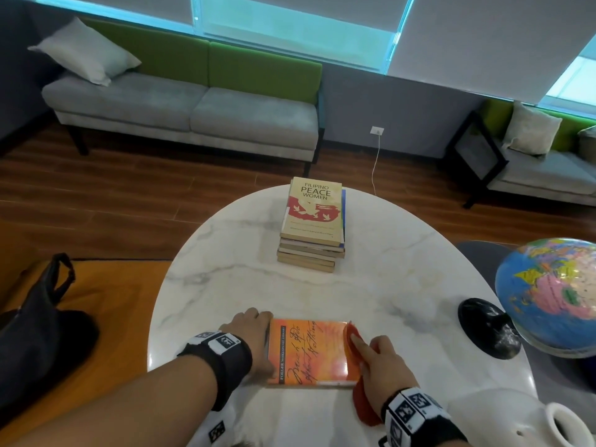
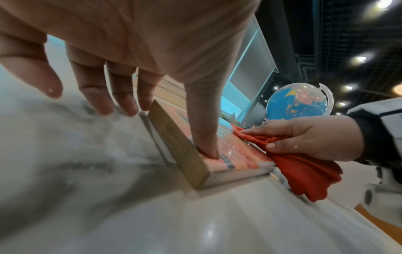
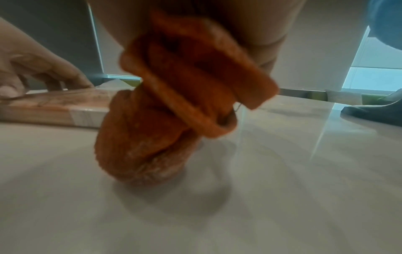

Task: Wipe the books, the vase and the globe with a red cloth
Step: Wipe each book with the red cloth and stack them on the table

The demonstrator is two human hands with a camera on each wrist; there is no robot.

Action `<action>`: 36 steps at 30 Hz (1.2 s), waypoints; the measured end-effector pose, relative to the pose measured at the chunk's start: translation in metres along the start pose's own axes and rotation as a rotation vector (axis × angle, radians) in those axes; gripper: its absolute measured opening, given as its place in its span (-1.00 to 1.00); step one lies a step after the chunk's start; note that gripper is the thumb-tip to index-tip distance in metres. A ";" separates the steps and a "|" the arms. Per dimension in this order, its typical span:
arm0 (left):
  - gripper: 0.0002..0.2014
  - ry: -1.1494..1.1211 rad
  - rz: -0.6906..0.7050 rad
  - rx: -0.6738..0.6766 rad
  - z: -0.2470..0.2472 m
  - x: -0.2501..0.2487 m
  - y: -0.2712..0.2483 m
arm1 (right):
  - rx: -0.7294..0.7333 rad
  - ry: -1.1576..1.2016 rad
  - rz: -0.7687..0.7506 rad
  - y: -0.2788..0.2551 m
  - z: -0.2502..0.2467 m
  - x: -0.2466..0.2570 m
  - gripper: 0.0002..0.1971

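An orange paperback (image 1: 309, 350) lies flat near the front edge of the marble table (image 1: 232, 259). My left hand (image 1: 254, 333) steadies it at the spine: the thumb (image 2: 204, 146) presses on the cover and the straight fingers (image 2: 124, 103) reach down beside it. My right hand (image 1: 383, 366) grips a bunched red cloth (image 1: 354, 340) against the book's right edge, and the cloth (image 3: 174, 103) hangs down to the tabletop. A stack of books (image 1: 311, 227) stands at the table's middle. The globe (image 1: 548, 295) is at the right. A white vase (image 1: 516, 417) sits at the bottom right.
The globe's black base (image 1: 488, 332) rests on the table's right side. A dark bag (image 1: 38, 333) lies on an orange seat to the left. A grey and green sofa (image 1: 183, 114) stands beyond the table on the wood floor.
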State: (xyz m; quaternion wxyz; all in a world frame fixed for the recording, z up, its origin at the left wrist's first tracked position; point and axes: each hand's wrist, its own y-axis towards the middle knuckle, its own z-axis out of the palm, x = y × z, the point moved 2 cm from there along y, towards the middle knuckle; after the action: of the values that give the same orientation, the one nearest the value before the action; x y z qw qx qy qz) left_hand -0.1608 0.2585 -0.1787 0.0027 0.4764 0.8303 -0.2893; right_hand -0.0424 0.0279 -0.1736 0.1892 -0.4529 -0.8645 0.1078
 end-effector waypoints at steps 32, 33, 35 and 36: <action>-0.80 -0.613 -0.040 -0.328 -0.034 -0.020 -0.017 | -0.231 0.415 -0.042 -0.002 -0.019 -0.008 -0.65; -0.80 -0.641 -0.006 -0.367 -0.042 -0.020 -0.020 | -0.237 0.423 -0.031 -0.002 -0.024 -0.008 -0.73; -0.78 -0.682 0.074 -0.427 -0.057 -0.022 -0.026 | -0.222 0.405 0.012 0.001 -0.033 -0.008 -0.77; -0.75 -0.696 0.115 -0.440 -0.063 -0.024 -0.028 | -0.213 0.399 0.035 0.002 -0.037 -0.007 -0.71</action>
State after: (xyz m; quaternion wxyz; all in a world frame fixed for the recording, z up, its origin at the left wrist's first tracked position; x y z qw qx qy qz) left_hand -0.1531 0.2596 -0.1056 0.4010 0.3838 0.7940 -0.2481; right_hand -0.0209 0.0236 -0.1423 0.3055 -0.4976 -0.8086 -0.0727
